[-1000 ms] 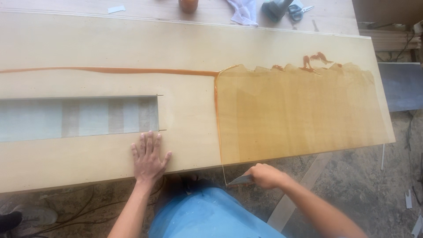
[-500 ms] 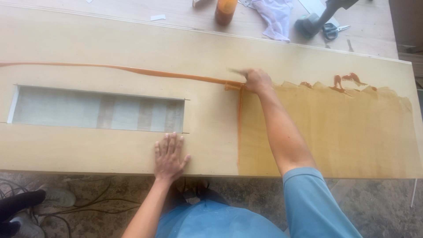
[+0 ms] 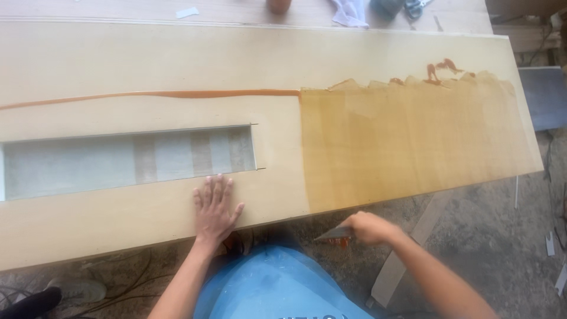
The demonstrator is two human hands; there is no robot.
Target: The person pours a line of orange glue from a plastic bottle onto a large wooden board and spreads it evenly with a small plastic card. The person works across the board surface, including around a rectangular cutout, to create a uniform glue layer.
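A long pale wooden panel fills most of the frame, lying flat and running from the left edge to the right. A rectangular cut-out sits in its left half. The right part of the panel is coated with an amber glue film, and a thin line of the same amber glue runs leftward from the film's upper left corner across the bare wood.

The left hand lies flat on the panel's near edge, just below the cut-out, fingers spread apart and pressing down. The right hand is at lower centre, just off the panel's near edge, fingers closed around a thin flat scraper whose blade points left.

Judging from this, the scraper appears to carry glue and could drip onto the blue clothing directly below. The bare strip between the cut-out and the coated area is narrow, so a stroke there could push glue over the cut-out's edge. The braced left hand lies near the wet film and could smear it.
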